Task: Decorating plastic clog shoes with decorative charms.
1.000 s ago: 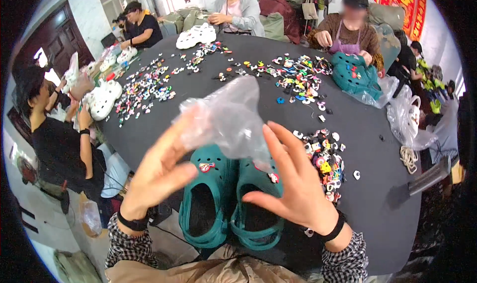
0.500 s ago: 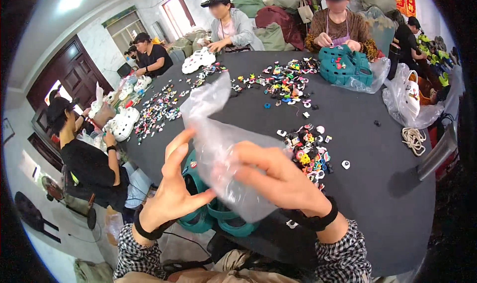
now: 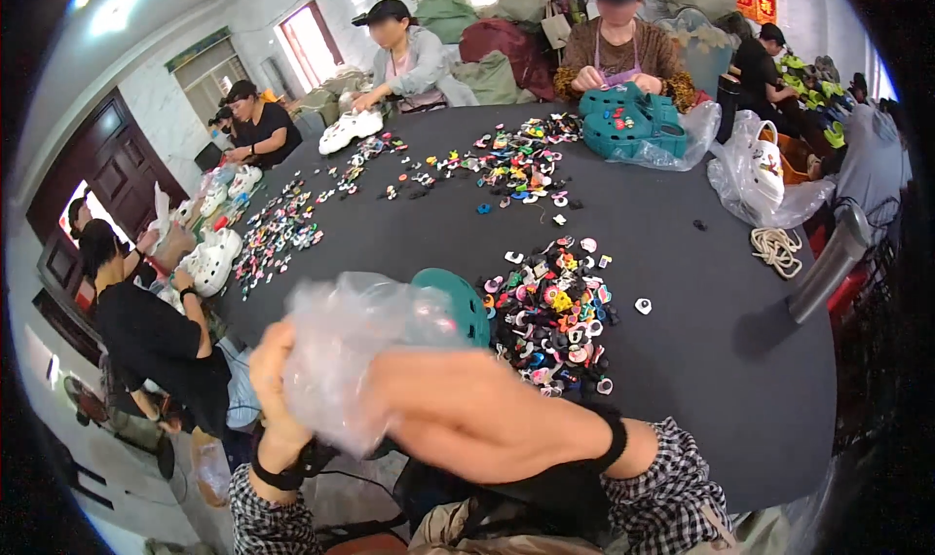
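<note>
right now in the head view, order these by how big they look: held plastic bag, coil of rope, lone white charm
1. held plastic bag, largest
2. coil of rope
3. lone white charm, smallest

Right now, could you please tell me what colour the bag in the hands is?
The bag is clear and whitish, best seen in the head view.

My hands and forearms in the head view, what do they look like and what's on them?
Your left hand and right hand are ungloved. Each wrist has a black band, and each forearm wears a black-and-white checked sleeve. Blur hides finer detail on the right hand.
</note>
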Demonstrator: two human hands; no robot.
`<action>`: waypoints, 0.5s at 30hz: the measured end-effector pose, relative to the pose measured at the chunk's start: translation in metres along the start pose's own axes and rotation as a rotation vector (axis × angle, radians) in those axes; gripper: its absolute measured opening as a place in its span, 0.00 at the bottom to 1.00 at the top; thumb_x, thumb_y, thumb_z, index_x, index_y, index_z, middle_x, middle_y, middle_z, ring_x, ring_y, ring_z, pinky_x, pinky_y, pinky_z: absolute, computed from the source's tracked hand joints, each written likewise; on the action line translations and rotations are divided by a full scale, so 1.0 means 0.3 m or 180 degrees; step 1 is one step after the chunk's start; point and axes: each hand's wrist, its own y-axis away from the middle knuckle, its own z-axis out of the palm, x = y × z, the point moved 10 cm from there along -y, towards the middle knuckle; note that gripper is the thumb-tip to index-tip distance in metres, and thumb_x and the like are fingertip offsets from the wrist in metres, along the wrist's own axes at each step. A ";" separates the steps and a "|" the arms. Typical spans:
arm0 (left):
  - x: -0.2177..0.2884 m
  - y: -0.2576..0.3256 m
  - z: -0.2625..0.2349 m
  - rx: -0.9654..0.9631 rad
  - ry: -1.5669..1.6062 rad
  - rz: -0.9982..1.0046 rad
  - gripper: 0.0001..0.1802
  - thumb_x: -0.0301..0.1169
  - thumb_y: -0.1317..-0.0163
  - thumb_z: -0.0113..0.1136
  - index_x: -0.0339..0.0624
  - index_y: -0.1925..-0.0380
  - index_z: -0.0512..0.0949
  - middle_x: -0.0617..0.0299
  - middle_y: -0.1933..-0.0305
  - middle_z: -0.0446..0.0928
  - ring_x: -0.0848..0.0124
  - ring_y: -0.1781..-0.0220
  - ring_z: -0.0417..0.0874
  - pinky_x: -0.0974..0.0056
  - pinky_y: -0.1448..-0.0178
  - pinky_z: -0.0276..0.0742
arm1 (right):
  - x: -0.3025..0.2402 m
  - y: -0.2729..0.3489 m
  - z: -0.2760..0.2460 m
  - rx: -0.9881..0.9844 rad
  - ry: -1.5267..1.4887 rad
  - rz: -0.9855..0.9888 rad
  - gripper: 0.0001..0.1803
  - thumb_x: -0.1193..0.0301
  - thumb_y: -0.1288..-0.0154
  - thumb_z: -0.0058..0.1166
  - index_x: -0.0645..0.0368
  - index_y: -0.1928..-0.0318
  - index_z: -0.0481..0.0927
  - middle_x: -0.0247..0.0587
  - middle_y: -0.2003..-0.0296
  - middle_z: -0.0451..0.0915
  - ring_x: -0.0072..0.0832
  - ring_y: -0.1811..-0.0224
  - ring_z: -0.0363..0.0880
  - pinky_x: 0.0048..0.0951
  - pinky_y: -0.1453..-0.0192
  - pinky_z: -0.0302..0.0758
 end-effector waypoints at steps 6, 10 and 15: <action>0.211 0.047 0.006 -0.0688 -0.1490 0.1404 0.29 0.21 0.44 0.57 0.33 0.39 0.75 0.56 0.69 0.79 0.64 0.68 0.82 0.61 0.55 0.79 | 0.060 -0.008 -0.098 0.0750 -0.0085 0.0182 0.07 0.72 0.28 0.51 0.63 0.57 0.78 0.56 0.31 0.64 0.43 0.28 0.64 0.40 0.25 0.58; 0.123 0.031 -0.008 -0.0905 -0.1241 0.1288 0.37 0.18 0.49 0.55 0.32 0.33 0.71 0.55 0.71 0.78 0.61 0.69 0.81 0.59 0.56 0.80 | 0.134 -0.026 0.024 0.0422 -0.0883 0.0623 0.36 0.65 0.30 0.62 0.59 0.28 0.60 0.50 0.27 0.61 0.40 0.22 0.55 0.41 0.26 0.62; -0.008 -0.026 -0.120 -0.1239 -0.0419 0.0594 0.43 0.18 0.49 0.55 0.33 0.27 0.63 0.53 0.64 0.81 0.57 0.61 0.85 0.59 0.47 0.79 | 0.276 -0.022 0.041 0.0676 0.0965 0.1492 0.44 0.76 0.35 0.64 0.58 0.25 0.52 0.46 0.34 0.68 0.31 0.39 0.75 0.34 0.45 0.79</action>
